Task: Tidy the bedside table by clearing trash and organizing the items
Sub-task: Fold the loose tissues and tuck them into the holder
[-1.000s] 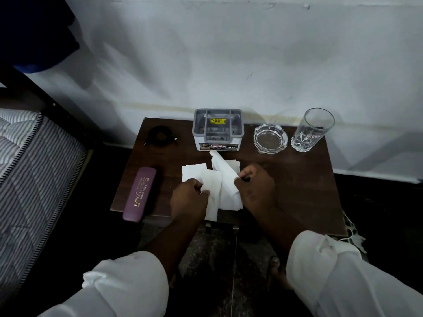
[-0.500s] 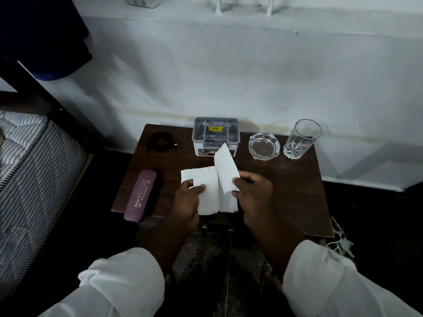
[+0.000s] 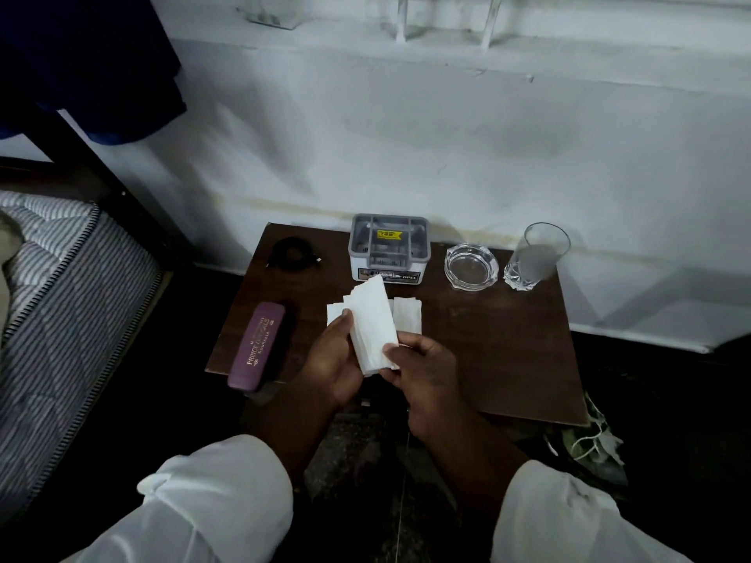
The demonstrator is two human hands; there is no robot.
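A stack of folded white tissues (image 3: pixel 373 319) is lifted above the front of the dark wooden bedside table (image 3: pixel 500 359). My left hand (image 3: pixel 331 359) cradles its left side from below, thumb on top. My right hand (image 3: pixel 422 369) pinches its lower right corner. Another white tissue (image 3: pixel 407 314) lies flat on the table just behind my hands. A purple glasses case (image 3: pixel 257 346) lies at the table's front left edge.
Along the back of the table stand a coiled black cable (image 3: pixel 291 253), a grey organizer box (image 3: pixel 389 247), a glass ashtray (image 3: pixel 470 265) and a drinking glass (image 3: pixel 536 258). A striped mattress (image 3: pixel 53 286) is to the left, the white wall behind.
Both hands have gathered the loose tissues into one stack and raised it off the table. My right hand slid down to the stack's lower corner.
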